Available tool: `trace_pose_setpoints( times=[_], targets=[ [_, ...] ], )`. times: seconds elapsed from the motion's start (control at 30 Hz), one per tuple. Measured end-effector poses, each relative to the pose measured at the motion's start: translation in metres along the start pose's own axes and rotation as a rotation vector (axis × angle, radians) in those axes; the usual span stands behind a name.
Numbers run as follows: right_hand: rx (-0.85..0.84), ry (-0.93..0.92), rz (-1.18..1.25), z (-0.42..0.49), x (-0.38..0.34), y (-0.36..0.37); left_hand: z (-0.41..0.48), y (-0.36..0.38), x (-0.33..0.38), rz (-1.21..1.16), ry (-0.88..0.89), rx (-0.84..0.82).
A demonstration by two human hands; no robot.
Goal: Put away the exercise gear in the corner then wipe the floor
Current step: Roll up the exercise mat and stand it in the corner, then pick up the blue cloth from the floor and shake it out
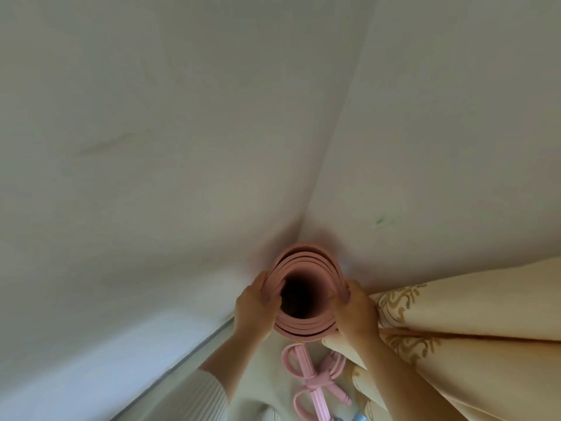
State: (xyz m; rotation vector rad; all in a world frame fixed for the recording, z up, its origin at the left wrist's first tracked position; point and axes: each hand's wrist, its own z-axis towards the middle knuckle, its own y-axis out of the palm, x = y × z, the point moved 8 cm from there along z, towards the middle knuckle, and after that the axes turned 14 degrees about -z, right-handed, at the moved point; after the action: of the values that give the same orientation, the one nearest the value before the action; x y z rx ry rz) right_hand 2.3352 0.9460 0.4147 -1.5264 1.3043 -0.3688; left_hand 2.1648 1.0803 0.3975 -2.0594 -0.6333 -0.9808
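The rolled pink yoga mat [306, 328] stands on end in the corner where the two pale walls [182, 147] meet. Both hands are clamped on its top rim, the left hand [256, 305] curled over the left edge and the right hand [358, 311] gripping the right edge. On the floor [267, 375] near its foot lies a pink pedal puller [309, 378], beside a cream curtain [470, 314] with gold scrollwork.

A pink rolled foam yoga mat [303, 326] is stood on end in the corner of the floor [268, 370], hollow core facing upward. A pink looped pedal resistance puller [307, 378] is laid flat just beside it.
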Motion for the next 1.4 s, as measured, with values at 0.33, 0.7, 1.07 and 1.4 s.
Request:
trace_pose_setpoints(
  times=[0.33,0.7,1.07,1.4],
  targets=[
    [-0.094,-0.071,-0.041,-0.005,-0.014,0.024,-0.005,0.018,-0.002,-0.070,-0.125,-0.179],
    [-0.281,-0.337,-0.282,-0.099,-0.068,0.029,-0.106,-0.056,-0.006,-0.017,-0.169,-0.082],
    [-0.383,-0.811,-0.519,-0.337,-0.191,0.110,-0.316,-0.252,-0.112,0.122,-0.153,0.317],
    [-0.411,-1.361,-0.721,-0.715,-0.239,0.218,-0.679,-0.398,-0.291,0.167,-0.389,0.779]
  ],
)
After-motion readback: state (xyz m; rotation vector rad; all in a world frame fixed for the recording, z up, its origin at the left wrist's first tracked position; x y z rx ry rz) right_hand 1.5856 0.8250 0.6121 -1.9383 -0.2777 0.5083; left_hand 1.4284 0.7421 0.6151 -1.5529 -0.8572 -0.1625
